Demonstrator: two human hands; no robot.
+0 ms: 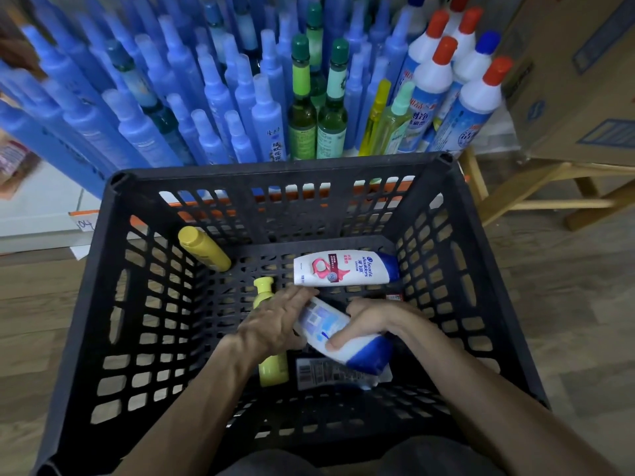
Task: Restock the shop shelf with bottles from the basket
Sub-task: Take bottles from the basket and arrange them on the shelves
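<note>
Right hand (371, 321) is curled round the white-and-blue bottle (330, 333) near its cap; left hand (275, 326) is laid nearly flat against its base, probably steadying it for lifting from the basket (113, 269) to the shelf (37, 211).

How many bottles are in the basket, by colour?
Yellow bottles: 2
White-and-blue bottles: 2, one in the right hand
Total: 4, plus a barcoded item under the held one, kind unclear
</note>
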